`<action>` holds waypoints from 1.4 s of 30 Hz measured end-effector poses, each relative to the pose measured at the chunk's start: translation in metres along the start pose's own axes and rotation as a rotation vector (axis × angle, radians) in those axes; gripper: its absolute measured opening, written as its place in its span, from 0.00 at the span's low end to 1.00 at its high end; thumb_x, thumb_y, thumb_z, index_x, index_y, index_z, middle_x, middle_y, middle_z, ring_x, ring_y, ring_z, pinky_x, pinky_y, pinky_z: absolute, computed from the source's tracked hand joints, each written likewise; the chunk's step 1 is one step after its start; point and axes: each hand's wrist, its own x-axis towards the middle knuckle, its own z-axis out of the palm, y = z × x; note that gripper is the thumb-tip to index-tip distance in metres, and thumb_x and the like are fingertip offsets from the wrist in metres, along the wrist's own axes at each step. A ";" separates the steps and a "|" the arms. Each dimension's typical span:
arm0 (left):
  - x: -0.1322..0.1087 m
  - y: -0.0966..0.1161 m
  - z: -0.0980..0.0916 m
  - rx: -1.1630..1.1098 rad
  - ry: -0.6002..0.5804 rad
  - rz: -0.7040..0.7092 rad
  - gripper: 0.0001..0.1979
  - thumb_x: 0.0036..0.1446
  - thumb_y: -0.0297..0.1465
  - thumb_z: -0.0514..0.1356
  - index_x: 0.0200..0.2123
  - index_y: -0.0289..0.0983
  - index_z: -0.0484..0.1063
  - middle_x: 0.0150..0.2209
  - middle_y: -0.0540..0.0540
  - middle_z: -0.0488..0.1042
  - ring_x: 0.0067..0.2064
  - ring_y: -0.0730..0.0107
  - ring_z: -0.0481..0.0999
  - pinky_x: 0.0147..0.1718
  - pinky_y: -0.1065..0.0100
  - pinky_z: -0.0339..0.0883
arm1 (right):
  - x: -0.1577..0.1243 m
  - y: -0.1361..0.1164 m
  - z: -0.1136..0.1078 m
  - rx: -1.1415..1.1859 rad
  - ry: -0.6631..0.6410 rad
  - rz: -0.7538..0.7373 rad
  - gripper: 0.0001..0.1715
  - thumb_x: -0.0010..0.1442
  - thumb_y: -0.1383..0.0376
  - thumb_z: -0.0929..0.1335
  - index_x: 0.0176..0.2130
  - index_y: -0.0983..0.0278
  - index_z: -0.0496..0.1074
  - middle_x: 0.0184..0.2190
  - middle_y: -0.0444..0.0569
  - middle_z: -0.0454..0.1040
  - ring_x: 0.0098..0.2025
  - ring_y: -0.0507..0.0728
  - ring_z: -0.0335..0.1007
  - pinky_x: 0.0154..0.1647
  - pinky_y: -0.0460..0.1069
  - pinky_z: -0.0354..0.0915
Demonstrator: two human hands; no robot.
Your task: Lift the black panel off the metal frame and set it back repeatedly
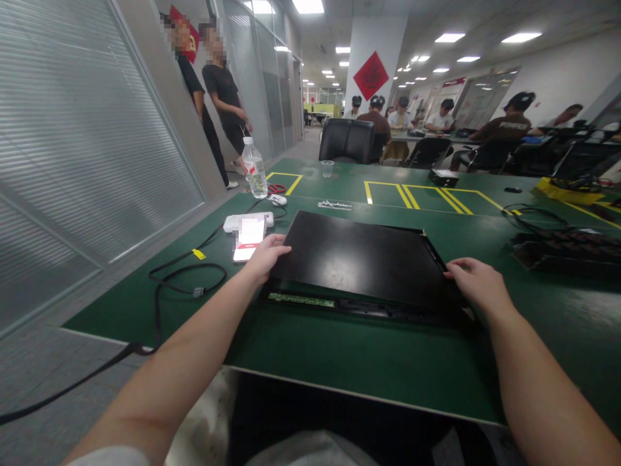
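A flat black screen panel lies over a black frame on the green table. The panel sits slightly askew, so part of the frame shows along the near and right sides. In the frame's near side a narrow green circuit board is visible. My left hand grips the panel's left edge, thumb on top and fingers partly hidden. At the opposite side my right hand pinches the right edge; whether it also touches the frame I cannot tell.
Left of the panel are a lit phone, a white power strip, a black cable and a water bottle. Behind it lie small metal strips and a plastic cup. Dark equipment stands right. Several people are farther back.
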 end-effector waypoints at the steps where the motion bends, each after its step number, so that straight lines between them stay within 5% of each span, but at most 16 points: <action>1: 0.000 0.000 0.000 0.007 -0.004 0.006 0.15 0.43 0.20 0.65 0.37 0.38 0.73 0.34 0.48 0.79 0.33 0.64 0.80 0.35 0.65 0.73 | 0.000 0.000 0.000 -0.001 -0.001 0.001 0.14 0.52 0.54 0.66 0.33 0.58 0.76 0.30 0.51 0.81 0.36 0.64 0.75 0.35 0.55 0.64; 15: 0.003 -0.004 -0.005 0.094 0.011 0.084 0.17 0.37 0.24 0.70 0.36 0.38 0.76 0.35 0.46 0.82 0.40 0.58 0.81 0.41 0.61 0.73 | 0.001 0.001 0.002 0.015 0.016 -0.011 0.13 0.52 0.55 0.66 0.33 0.58 0.76 0.30 0.51 0.81 0.34 0.65 0.75 0.36 0.56 0.66; 32: 0.007 -0.009 -0.011 0.440 -0.025 0.206 0.11 0.36 0.27 0.70 0.28 0.38 0.76 0.28 0.46 0.79 0.33 0.59 0.77 0.34 0.64 0.68 | 0.001 0.000 -0.001 0.067 -0.023 0.038 0.14 0.51 0.54 0.65 0.33 0.58 0.75 0.32 0.50 0.82 0.28 0.62 0.73 0.33 0.55 0.65; 42: 0.011 -0.013 -0.015 0.677 0.009 0.339 0.06 0.37 0.27 0.68 0.20 0.39 0.74 0.21 0.51 0.67 0.31 0.60 0.72 0.32 0.65 0.64 | 0.005 0.012 0.003 0.194 -0.040 0.027 0.19 0.50 0.52 0.66 0.37 0.60 0.76 0.32 0.51 0.83 0.20 0.56 0.65 0.25 0.52 0.63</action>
